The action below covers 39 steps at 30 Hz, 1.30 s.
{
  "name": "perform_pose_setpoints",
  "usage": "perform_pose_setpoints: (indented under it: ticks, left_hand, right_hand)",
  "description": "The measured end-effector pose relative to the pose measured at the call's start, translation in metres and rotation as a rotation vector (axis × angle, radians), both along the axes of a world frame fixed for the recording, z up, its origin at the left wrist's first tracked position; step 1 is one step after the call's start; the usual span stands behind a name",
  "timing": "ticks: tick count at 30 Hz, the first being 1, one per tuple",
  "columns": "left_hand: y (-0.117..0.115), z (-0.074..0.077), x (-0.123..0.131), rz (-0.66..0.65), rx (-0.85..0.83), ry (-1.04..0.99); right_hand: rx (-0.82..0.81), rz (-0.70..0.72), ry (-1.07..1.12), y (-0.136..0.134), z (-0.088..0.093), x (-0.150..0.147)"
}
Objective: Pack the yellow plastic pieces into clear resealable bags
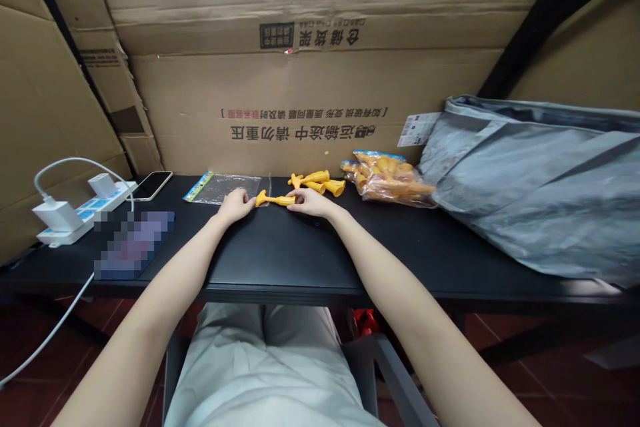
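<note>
Over the black table a yellow plastic toy piece (281, 200), with a branched left end and a flared right end, lies level between my hands. My right hand (313, 203) pinches the flared end. At the branched end, my left hand (236, 205) is closed, its thumb and fingertips against the piece. Just behind my left hand lies a clear plastic bag (227, 187) with a colourful header strip, partly covered by that hand. Several similar yellow pieces (317, 177) are piled behind my right hand.
Clear bags filled with yellow pieces (387, 177) lie farther right, beside a large grey bag (525, 180). At left are a power strip (90, 210) with chargers and a white cable, a phone (153, 185) and a blurred flat item (135, 247). Cardboard (310, 80) walls the back.
</note>
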State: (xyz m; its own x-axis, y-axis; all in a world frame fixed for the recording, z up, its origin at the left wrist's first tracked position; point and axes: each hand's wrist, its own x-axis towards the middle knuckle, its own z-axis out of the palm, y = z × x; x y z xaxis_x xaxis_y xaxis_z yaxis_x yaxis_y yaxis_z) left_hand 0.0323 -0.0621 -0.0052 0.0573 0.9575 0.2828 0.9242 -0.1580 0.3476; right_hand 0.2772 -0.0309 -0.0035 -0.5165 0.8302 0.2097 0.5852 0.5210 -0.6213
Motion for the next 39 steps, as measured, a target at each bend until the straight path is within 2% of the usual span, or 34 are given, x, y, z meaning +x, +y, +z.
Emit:
perform_pose_setpoints:
  ticks: [12, 20, 24, 28, 35, 39]
  left_hand:
    - [-0.002, 0.002, 0.001, -0.003, 0.050, 0.060]
    - [-0.012, 0.012, 0.011, -0.171, 0.172, 0.236]
    - [-0.018, 0.015, 0.020, -0.278, 0.221, 0.248]
    - [-0.021, 0.014, 0.028, -0.363, 0.299, 0.270]
    - [-0.022, 0.008, 0.033, -0.417, 0.363, 0.235]
    - [-0.021, 0.011, 0.029, -0.364, 0.348, 0.137]
  right_hand:
    - [-0.056, 0.039, -0.018, -0.012, 0.007, -0.014]
    - [0.066, 0.009, 0.043, -0.012, 0.008, -0.018]
    - [0.140, 0.032, 0.066, -0.014, 0.009, -0.020]
    - [0.149, 0.036, 0.075, -0.017, 0.007, -0.028]
    - [0.257, 0.065, 0.071, -0.023, -0.001, -0.043]
    - [0.293, 0.014, -0.044, -0.024, -0.003, -0.045]
